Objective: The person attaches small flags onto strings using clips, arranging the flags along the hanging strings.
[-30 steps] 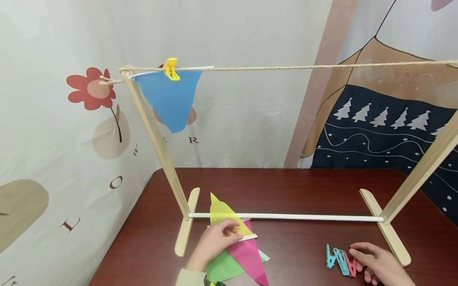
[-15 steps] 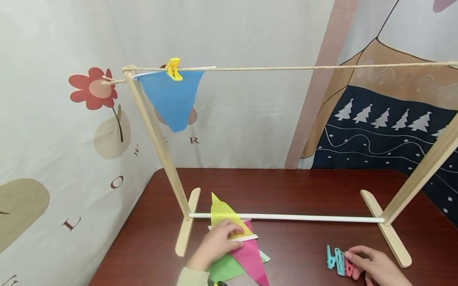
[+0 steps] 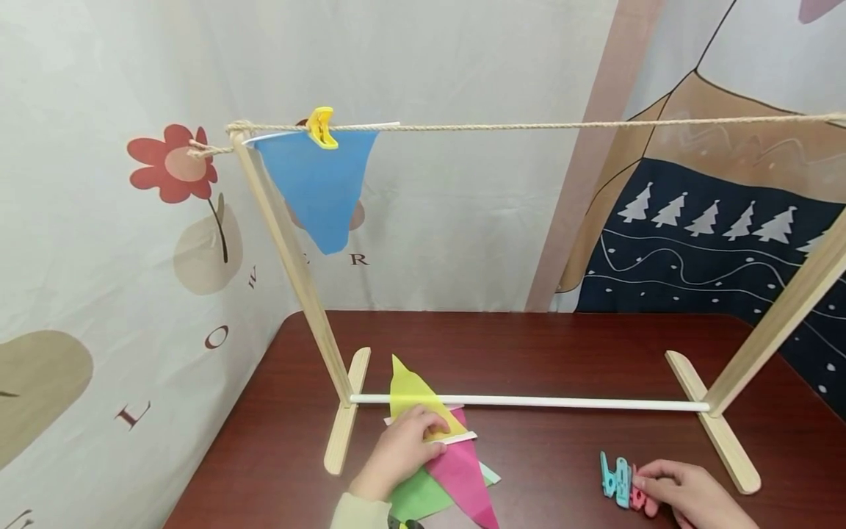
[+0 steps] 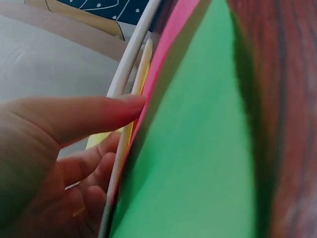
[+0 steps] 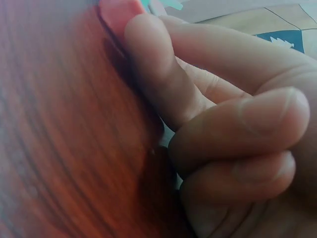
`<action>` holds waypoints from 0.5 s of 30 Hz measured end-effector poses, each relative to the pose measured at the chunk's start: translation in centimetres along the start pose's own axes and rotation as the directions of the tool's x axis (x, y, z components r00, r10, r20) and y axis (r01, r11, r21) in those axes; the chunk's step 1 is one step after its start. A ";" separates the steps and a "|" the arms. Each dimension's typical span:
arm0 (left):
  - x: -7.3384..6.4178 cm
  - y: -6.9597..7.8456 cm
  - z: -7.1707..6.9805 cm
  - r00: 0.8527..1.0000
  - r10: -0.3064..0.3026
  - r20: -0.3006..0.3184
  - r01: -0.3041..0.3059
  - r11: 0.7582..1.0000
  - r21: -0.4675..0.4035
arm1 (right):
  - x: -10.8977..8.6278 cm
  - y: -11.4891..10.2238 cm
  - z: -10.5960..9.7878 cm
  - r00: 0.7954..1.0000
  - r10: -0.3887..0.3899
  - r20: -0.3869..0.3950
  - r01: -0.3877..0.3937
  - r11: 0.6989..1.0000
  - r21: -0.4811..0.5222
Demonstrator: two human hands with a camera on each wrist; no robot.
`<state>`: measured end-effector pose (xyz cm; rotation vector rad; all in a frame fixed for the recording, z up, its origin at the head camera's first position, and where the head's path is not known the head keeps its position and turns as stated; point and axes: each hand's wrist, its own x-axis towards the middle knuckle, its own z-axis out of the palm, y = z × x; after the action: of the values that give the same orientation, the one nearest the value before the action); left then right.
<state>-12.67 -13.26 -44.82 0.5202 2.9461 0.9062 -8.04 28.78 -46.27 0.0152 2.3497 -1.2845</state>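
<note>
My left hand (image 3: pixel 403 448) pinches the white-edged side of a yellow pennant (image 3: pixel 413 393), which lies on top of a pink pennant (image 3: pixel 463 474) and a green pennant (image 3: pixel 423 496). In the left wrist view, the thumb of that hand (image 4: pixel 54 134) touches the layers' edge, while its fingers curl on the yellow side. At the right, my right hand (image 3: pixel 694 492) pinches a red clothespin (image 3: pixel 637 499) between thumb and index finger, low at the table. Beside it stand blue clothespins (image 3: pixel 615 481). The right wrist view shows only the red pin's end (image 5: pixel 121 15).
A blue pennant (image 3: pixel 320 184) hangs from the rope (image 3: pixel 496 127) by a yellow clip (image 3: pixel 322 128). Wooden posts (image 3: pixel 291 272) on flat feet (image 3: pixel 340 437) carry the rope. A white rod (image 3: pixel 562 402) joins them low above the dark red table (image 3: pixel 529 345).
My right hand has moved slightly left and closed thumb and finger on the red clothespin; the pins have shifted a little left. The left hand stays almost still. The blue pennant's tip has swayed.
</note>
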 end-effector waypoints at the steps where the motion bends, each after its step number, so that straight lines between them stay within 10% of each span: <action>1: 0.0 0.0 0.0 1.000 -0.006 -0.007 0.006 1.000 -0.010 | 0.0 0.0 0.0 1.000 -0.008 0.000 0.008 1.000 0.000; 15: 0.2 -0.2 0.1 0.999 -0.032 -0.042 0.030 0.998 -0.047 | -0.2 -0.4 0.2 0.993 0.103 -0.057 -0.102 0.995 0.021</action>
<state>-12.94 -13.31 -45.01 0.4572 2.9540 0.9919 -7.85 28.47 -45.97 0.1788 2.3525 -1.2720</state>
